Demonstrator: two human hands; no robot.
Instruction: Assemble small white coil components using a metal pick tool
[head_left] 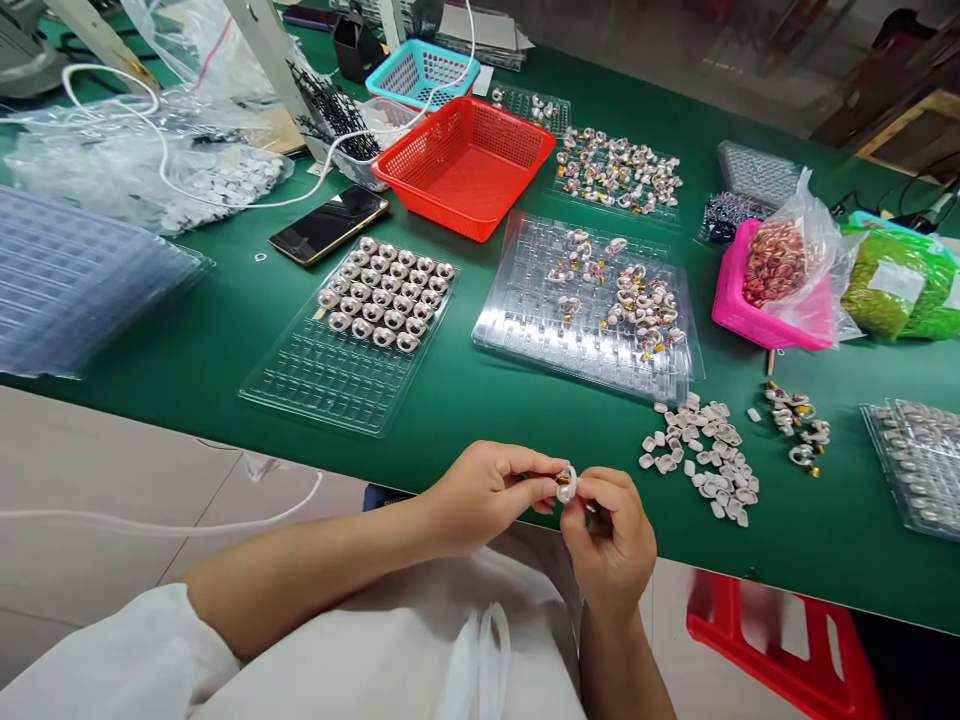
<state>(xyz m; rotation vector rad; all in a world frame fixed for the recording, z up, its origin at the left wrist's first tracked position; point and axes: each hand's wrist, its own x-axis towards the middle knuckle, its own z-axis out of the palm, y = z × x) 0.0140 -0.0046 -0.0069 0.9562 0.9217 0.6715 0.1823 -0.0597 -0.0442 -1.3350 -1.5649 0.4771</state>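
In front of my body, at the table's near edge, a small white curved earbud piece (568,484) with a dark and gold bit inside is pinched between both hands. The fingertips of my left hand (487,495) close on its left side. My right hand (613,535) grips the other side with thumb and fingers; what lies deeper in its palm is hidden. To the right lie a pile of small white caps (709,455) and several loose earbud pieces with gold bits (799,420). Similar pieces fill half of a clear tray (322,380) at the left, in rows.
Stacked clear trays (517,330) carry more loose pieces. Behind them stand a red basket (469,165) and a blue basket (420,75). A phone (330,225) lies by a white cable. A pink basket (739,310) with a bag is right; a red stool (780,650) stands below.
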